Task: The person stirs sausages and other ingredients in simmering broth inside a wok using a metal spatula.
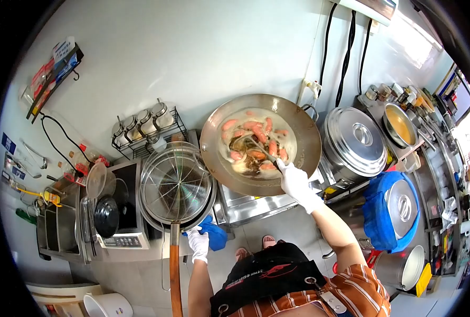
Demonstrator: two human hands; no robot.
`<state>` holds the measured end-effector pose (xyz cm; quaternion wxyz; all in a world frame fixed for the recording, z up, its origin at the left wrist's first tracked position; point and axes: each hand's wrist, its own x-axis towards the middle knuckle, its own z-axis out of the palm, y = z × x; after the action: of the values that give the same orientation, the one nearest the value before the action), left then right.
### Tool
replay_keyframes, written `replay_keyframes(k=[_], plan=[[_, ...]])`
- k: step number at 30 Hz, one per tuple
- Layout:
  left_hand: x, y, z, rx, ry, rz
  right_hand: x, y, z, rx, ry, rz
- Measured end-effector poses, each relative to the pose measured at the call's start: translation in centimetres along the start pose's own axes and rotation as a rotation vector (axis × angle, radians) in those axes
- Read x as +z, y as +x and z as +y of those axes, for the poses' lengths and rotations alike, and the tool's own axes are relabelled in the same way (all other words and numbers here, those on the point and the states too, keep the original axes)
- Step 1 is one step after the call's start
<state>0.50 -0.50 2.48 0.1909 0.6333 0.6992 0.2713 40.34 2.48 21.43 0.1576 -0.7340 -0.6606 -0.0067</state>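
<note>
A large steel wok stands on the stove and holds bubbling pale liquid with several pink-red sausage-like pieces. My right hand, in a white glove, is closed round the handle of a utensil whose far end is down among the food at the wok's middle. Below and left of the wok, my gloved left hand is beside a blue cloth; its fingers are partly hidden near the rim of a pan. A round wire strainer with a long wooden handle lies over that pan, just left of my left hand.
Spice jars stand in a wire rack behind the strainer. Right of the wok is a lidded steel pot; nearer is another lid ringed by blue cloth. A bowl of yellow liquid sits at the right. A cooktop is at the left.
</note>
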Motion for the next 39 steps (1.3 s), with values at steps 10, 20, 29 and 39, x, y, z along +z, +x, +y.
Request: replay_keyframes(k=[10,20,29,39], plan=[[-0.3,-0.1,0.6,-0.058,-0.005,-0.015,-0.9,0.3,4.2,0.005,-0.232,-0.032],[-0.3,-0.1,0.5,-0.024,-0.012,0.020,-3.6,-5.7,6.1,-0.094,-0.358,-0.027],[0.1,-0.1,-0.1,-0.026,-0.019,0.025,-7.9,-6.9,3.4,-0.041,-0.161,-0.209],[-0.2,-0.2,0.7,-0.030,0.011,0.024,-0.8,-2.4,0.9,-0.054,0.048,-0.110]])
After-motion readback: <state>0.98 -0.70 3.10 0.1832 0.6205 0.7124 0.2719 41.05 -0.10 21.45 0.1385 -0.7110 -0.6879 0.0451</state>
